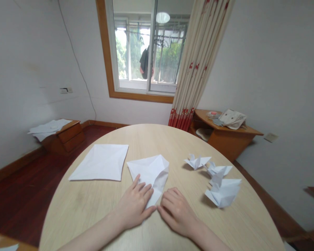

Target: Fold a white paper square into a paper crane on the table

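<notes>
A white paper sheet [151,170], partly folded into a pointed shape, lies on the round wooden table [94,209] in front of me. My left hand [134,205] lies flat on its near left part, fingers stretched out. My right hand [174,211] rests beside the sheet's near tip with its fingers curled under, knuckles up, touching the paper's edge. A creased flat white sheet [101,162] lies to the left of the folded one.
Three folded paper cranes [217,179] stand on the table's right side. A low wooden cabinet [65,134] with papers is on the floor at left. A corner shelf [225,134] with a bag stands behind the table, by the curtain [196,66].
</notes>
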`<state>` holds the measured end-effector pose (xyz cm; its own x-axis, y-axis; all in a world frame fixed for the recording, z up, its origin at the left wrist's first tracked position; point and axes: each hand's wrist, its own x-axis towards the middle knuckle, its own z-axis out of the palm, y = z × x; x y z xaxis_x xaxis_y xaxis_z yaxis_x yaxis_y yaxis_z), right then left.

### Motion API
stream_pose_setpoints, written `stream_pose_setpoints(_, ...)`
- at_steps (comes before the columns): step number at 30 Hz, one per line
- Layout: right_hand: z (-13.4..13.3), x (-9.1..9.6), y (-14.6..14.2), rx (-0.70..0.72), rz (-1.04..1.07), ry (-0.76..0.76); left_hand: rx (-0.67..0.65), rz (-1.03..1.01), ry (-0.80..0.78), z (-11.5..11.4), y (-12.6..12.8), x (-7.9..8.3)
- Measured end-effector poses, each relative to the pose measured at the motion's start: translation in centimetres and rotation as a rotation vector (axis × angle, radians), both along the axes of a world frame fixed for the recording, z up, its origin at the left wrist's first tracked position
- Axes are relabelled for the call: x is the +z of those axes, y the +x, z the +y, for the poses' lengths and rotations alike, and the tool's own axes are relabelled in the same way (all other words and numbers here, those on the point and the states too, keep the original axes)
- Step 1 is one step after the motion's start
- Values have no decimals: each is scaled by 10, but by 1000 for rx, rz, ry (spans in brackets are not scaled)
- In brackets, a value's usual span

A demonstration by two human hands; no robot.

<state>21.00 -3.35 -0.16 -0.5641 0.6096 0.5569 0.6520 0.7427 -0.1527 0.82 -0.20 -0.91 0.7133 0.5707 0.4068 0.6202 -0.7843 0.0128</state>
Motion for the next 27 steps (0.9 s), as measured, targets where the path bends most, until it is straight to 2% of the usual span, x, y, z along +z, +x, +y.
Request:
stream_pose_setpoints(8,8,13,19,-105,16,197,16,-24,-90,-2,-1,4)
stream_pose_setpoints(11,9,17,24,-132,-3,205,-1,-36,-101,-1,-3,4)
stream_pose_setpoints(16,8,13,27,-91,-36,1,-57,-46,-79,0,-4,4)
stream_pose_setpoints(21,7,2,25,-132,-119,-214,-118,-64,-102,0,-3,7)
stream_pose_setpoints(27,4,4,22,-168,-188,-307,-143,-46,-105,1,-3,7)
